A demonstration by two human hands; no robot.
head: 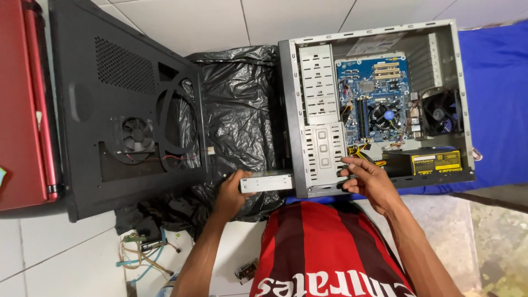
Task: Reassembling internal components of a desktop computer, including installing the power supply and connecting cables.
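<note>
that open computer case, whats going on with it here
A person is working on an opened desktop computer case lying on its side on the floor. The left hand holds a silvery drive unit sticking out of the case's front end, while the right hand rests on the drive cage edge. The removed black side panel lies to the left, beside a black plastic bag.

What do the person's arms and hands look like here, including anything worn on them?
Both forearms are bare, with no sleeves reaching them, and the left hand and right hand are gloveless. No watch, ring or wristband shows on either. The only clothing in view is a red and black striped shirt with white lettering on it.
</note>
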